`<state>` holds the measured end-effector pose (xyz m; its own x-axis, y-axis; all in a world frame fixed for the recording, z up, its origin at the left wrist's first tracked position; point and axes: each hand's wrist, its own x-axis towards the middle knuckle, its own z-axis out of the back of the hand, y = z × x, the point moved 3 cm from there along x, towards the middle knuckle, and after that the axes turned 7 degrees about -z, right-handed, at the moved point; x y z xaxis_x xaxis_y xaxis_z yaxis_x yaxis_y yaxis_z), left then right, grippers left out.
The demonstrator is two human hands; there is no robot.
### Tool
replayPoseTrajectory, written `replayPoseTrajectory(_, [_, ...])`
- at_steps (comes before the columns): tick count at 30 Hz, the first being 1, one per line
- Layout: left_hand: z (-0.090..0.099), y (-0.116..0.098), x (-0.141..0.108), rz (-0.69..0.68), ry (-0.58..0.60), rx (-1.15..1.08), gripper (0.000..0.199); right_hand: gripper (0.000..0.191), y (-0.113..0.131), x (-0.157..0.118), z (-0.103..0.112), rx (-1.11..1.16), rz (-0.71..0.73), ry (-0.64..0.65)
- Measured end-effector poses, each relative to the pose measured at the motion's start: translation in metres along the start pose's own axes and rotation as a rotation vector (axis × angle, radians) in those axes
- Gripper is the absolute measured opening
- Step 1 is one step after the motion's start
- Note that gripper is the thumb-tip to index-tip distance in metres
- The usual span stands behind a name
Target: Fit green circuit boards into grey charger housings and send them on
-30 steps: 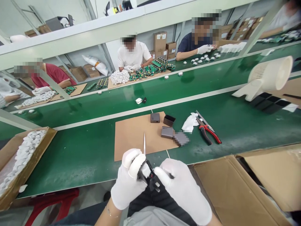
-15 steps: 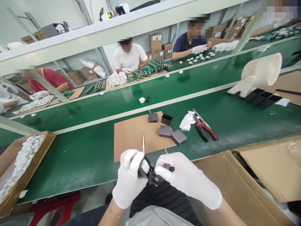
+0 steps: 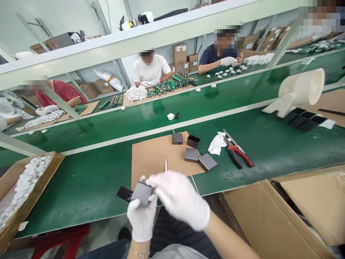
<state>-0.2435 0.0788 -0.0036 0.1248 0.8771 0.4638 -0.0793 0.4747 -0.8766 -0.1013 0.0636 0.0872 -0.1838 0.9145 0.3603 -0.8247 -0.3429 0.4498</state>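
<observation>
My left hand (image 3: 142, 217) grips a dark grey plastic casing (image 3: 142, 193) over the near edge of the bench. A black flat piece (image 3: 124, 193) sticks out on its left, with a bit of red at the joint. My right hand (image 3: 179, 198) is closed at the casing's upper right edge, its fingertips against it; part of its grip is hidden. Beyond my hands, a thin pale pointed thing (image 3: 166, 163) lies on a cardboard sheet (image 3: 151, 154). Grey casings (image 3: 191, 155) and an open black case (image 3: 193, 141) lie at that sheet's right side.
Red-handled pliers (image 3: 238, 154) lie by a crumpled white cloth (image 3: 215, 143). A white fan (image 3: 302, 88) stands at the right near black cases (image 3: 303, 120). Left is a carton of white parts (image 3: 32, 176); right, large cartons (image 3: 264, 208). Several people work across the green bench.
The casing has turned so its flat grey face shows, with the black piece now out to the left. My right hand has moved left onto the casing. The view has shifted slightly.
</observation>
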Motion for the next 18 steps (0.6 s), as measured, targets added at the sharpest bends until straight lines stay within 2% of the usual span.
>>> replayPoseTrajectory(1, [0.005, 0.005, 0.002, 0.085, 0.017, -0.180, 0.052, 0.029, -0.018, 0.008, -0.001, -0.088, -0.097, -0.061])
replayPoseTrajectory(2, [0.009, 0.009, 0.004, 0.177, 0.020, -0.365, 0.056, 0.038, -0.033, 0.014, -0.004, -0.124, -0.120, -0.068])
replayPoseTrajectory(4, [0.015, 0.013, 0.006, 0.330, -0.008, -0.667, 0.059, 0.041, -0.054, 0.022, -0.016, -0.147, -0.107, -0.046])
replayPoseTrajectory(7, [0.016, 0.008, 0.005, 0.379, -0.074, -0.758, 0.051, 0.041, -0.067, 0.024, -0.034, -0.121, -0.073, 0.004])
replayPoseTrajectory(9, [0.014, 0.001, 0.005, 0.331, -0.117, -0.651, 0.049, 0.043, -0.071, 0.023, -0.039, -0.090, -0.080, 0.016])
replayPoseTrajectory(11, [0.013, -0.007, 0.005, 0.245, -0.168, -0.426, 0.051, 0.043, -0.074, 0.024, -0.038, -0.041, -0.086, 0.019])
replayPoseTrajectory(15, [0.013, -0.020, 0.004, 0.088, -0.284, -0.026, 0.060, 0.031, -0.076, 0.024, -0.028, 0.073, -0.126, -0.026])
replayPoseTrajectory(17, [0.013, -0.024, 0.005, 0.008, -0.330, 0.082, 0.062, 0.021, -0.067, 0.015, -0.020, 0.306, -0.205, -0.119])
replayPoseTrajectory(18, [0.013, -0.027, 0.006, -0.037, -0.347, 0.136, 0.063, 0.017, -0.059, 0.008, -0.016, 0.508, -0.262, -0.193])
